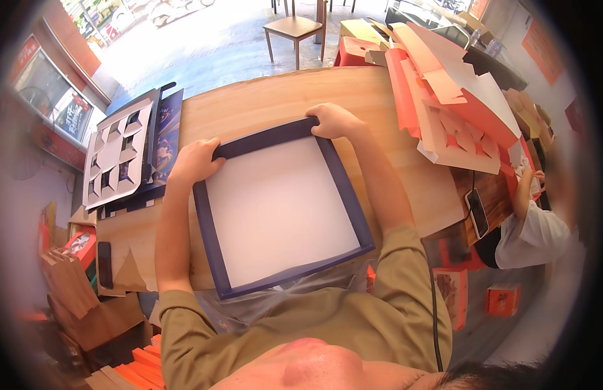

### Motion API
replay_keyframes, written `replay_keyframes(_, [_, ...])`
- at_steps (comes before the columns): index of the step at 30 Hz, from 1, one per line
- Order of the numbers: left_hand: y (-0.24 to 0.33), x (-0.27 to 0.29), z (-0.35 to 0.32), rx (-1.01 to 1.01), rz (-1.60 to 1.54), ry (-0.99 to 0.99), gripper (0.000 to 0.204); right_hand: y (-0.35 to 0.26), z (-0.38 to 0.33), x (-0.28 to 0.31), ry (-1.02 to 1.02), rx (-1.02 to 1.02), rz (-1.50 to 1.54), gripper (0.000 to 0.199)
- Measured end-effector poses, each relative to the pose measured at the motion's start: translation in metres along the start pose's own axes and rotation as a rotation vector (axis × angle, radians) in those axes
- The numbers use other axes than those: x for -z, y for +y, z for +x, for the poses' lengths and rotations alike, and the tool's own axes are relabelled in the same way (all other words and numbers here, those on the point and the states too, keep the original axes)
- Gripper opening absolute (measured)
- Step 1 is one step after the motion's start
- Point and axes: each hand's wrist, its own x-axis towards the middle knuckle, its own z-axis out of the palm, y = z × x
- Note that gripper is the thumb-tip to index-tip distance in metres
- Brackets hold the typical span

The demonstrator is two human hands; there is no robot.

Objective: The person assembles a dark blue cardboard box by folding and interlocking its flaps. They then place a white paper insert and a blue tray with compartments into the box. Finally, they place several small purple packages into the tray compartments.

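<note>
A shallow square box tray (pixel 268 139) with dark blue walls and a white inside sits tilted in front of me, its near edge close to my body. My left hand (pixel 197 160) is closed round its far left corner, thumb over the wall. At the far right corner my right hand (pixel 336 121) grips the same wall, its fingers bent over the edge. Nothing lies inside the tray. The undersides of both hands' grips are hidden.
Flat white inserts with cut-outs (pixel 113 151) are stacked over dark blue card on the table's left. Folded orange-red cartons (pixel 448 97) pile up at the right. Phones lie at the left edge (pixel 105 265) and right (pixel 475 213). Another person's arm (pixel 524 195) is at the right.
</note>
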Motion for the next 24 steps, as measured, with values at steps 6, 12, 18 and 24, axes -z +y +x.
replay_keyframes(6, [0.014, 0.002, -0.008, -0.012, -0.015, 0.065, 0.064, -0.016, 0.007, -0.016, 0.022, -0.061, -0.224, 0.052])
replay_keyframes(12, [0.096, 0.005, 0.032, -0.282, 0.135, 0.137, 0.080, -0.014, -0.015, 0.013, -0.184, -0.078, 0.190, 0.066])
replay_keyframes(18, [0.111, -0.047, 0.081, -0.317, 0.181, 0.242, 0.069, 0.003, 0.001, 0.002, -0.217, -0.027, 0.137, 0.072])
replay_keyframes(24, [0.118, -0.050, 0.094, -0.197, 0.116, 0.197, 0.037, -0.002, 0.007, -0.002, -0.211, -0.016, 0.064, 0.049])
